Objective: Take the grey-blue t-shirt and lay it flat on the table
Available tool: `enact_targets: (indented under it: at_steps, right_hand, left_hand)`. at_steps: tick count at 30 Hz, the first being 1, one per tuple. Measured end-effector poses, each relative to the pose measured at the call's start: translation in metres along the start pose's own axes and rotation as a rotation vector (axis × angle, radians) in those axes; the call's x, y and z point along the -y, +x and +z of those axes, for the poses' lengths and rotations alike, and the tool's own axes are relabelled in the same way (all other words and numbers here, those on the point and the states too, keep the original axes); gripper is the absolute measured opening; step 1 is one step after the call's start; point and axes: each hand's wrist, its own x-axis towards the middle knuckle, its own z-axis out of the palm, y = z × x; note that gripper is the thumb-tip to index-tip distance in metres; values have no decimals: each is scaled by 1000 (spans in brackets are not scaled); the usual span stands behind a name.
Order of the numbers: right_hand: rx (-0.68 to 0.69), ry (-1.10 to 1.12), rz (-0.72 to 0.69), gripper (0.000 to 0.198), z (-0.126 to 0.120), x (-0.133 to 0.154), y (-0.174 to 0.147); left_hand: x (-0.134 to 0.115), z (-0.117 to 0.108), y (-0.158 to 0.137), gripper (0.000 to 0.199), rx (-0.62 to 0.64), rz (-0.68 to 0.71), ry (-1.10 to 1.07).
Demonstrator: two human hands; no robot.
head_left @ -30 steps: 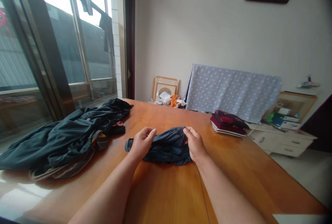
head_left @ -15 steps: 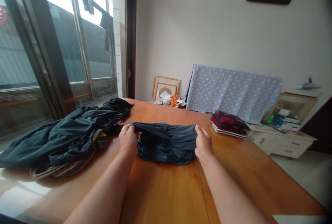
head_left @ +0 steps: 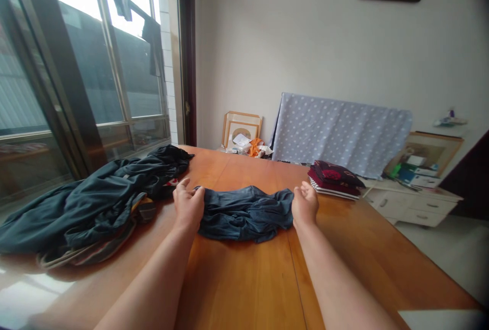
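A crumpled dark blue-grey garment (head_left: 246, 215) lies bunched on the wooden table in front of me; its exact kind does not show. My left hand (head_left: 188, 205) pinches its left upper corner between thumb and fingers. At the opposite corner my right hand (head_left: 305, 204) is closed on the cloth, fingers curled and partly hidden behind the thumb side. The garment's upper edge sags between both hands, and its lower folds rest on the wood.
A heap of dark clothes (head_left: 95, 202) covers the table's left side. Folded dark red and striped clothes (head_left: 334, 180) are stacked at the far right of the wooden table (head_left: 237, 284). Behind stand a polka-dot cloth (head_left: 340, 131), a white cabinet (head_left: 412, 205) and picture frames (head_left: 242, 126).
Both hands have lowered the garment's upper edge, which was stretched taut and now droops in wrinkles. My right hand has shifted slightly right. The view has turned a little.
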Motion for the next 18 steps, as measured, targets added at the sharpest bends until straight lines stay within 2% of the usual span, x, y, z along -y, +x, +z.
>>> enact_targets:
  at_steps: [2,4,7,10,12,14,18]
  right_hand:
    - [105,-88,-115,40,2,10,-10]
    - [304,-125,-162,31,4,21,-24]
    - [609,-208,-233,22,7,32,-49]
    - [784,-355,-301,26,8,32,-65]
    - [875,-410,-309,27,10,28,-67]
    - [890,-393,-277,24,11,25,-63]
    - [660,-177,-102,15,13,24,-51]
  left_hand:
    - [-2,4,-10,37,133,219,227]
    - [-4,8,-23,24,345,375,342]
    - [-5,15,-41,27,624,449,380]
    - [0,19,-49,30,760,446,440]
    - [4,20,-48,21,787,433,467]
    - [6,20,-43,17,716,390,417]
    - [1,18,-32,22,469,158,126]
